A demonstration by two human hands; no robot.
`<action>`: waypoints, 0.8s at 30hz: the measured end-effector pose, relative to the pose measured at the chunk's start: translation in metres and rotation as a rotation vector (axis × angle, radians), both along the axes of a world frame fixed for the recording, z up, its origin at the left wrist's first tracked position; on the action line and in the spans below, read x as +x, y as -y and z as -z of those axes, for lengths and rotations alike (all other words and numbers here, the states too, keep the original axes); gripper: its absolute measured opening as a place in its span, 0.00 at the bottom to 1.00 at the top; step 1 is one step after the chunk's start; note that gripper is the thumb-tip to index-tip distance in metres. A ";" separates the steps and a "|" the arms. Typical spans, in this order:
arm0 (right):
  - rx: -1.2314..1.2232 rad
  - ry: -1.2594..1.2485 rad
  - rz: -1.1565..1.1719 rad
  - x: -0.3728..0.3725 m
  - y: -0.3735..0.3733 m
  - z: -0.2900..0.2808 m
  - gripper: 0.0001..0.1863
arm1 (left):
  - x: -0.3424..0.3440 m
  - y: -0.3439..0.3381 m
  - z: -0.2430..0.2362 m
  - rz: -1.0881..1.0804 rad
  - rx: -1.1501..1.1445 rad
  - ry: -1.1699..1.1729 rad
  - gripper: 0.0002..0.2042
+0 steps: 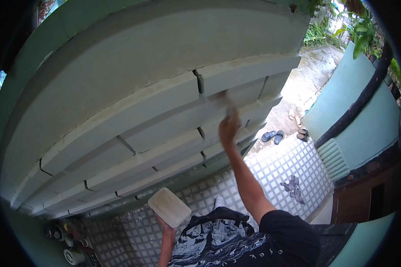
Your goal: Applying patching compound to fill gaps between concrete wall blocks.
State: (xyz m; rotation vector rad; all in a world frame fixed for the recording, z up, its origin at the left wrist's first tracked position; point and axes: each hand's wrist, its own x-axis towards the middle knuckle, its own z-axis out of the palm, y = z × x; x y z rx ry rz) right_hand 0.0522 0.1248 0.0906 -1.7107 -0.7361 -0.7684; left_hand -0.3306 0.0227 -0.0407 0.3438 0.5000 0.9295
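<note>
My right hand [228, 124] is raised to the wall and closed on a paintbrush [222, 98]; its head, smeared by motion, is at the recessed band [240, 91] just under an upper raised ledge of the pale stepped wall [111, 107]. Low at the centre, my left hand [165, 225] holds a shallow rectangular plastic container [169, 205] with pale contents. The wall's raised bands are split by dark vertical grooves.
Below me is a checked tile floor [285, 160] with a crumpled grey cloth [293, 189]. Sandals [272, 137] and other footwear lie by the sunlit path [316, 71]. Several paint cans [73, 256] stand at lower left. A pale green wall [370, 120], dark pole and plants are at right.
</note>
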 end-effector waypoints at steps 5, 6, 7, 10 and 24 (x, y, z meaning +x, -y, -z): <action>-0.075 0.157 -0.546 -0.042 0.026 0.015 0.22 | -0.005 0.002 -0.001 -0.035 -0.004 0.004 0.35; -0.053 0.172 -0.498 -0.034 0.031 0.018 0.22 | -0.006 0.003 -0.001 -0.042 -0.002 0.003 0.35; 0.025 0.017 -0.300 -0.014 0.030 0.019 0.20 | -0.003 0.000 -0.002 -0.045 0.001 0.005 0.35; 0.149 -0.142 0.010 0.057 0.027 0.005 0.21 | 0.003 -0.002 -0.005 -0.051 -0.002 0.009 0.35; 0.150 -0.048 -0.001 0.072 0.043 -0.001 0.25 | 0.007 0.013 0.013 0.000 0.001 0.025 0.35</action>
